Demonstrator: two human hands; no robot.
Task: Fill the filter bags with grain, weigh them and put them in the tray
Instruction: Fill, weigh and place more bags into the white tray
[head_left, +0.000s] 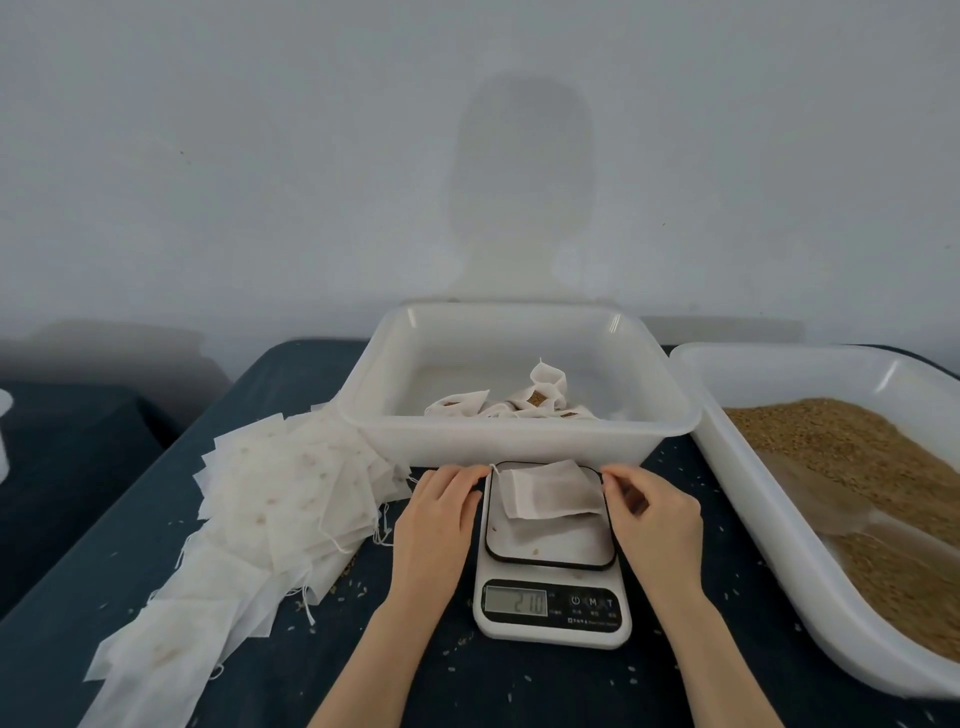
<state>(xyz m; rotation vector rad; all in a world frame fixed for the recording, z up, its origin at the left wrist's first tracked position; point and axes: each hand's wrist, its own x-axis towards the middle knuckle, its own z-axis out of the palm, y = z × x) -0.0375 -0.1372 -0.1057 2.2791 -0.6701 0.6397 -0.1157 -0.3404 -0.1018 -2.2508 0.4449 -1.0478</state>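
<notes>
Cloth (519, 680), dark and strewn with loose grains, is spread over the table against a pale wall (260, 156). A filled bag (550, 491) lies on the scale (551, 582); its drawstring ends are pinched by the left hand (439, 512) and right hand (657, 512). A tray (519, 436) with filled bags sits behind, a grain tub (769, 499) right, empty bags (275, 499) left.

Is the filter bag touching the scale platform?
Touching. Head view shows the filter bag lying flat on the scale platform, with no gap under it.
</notes>
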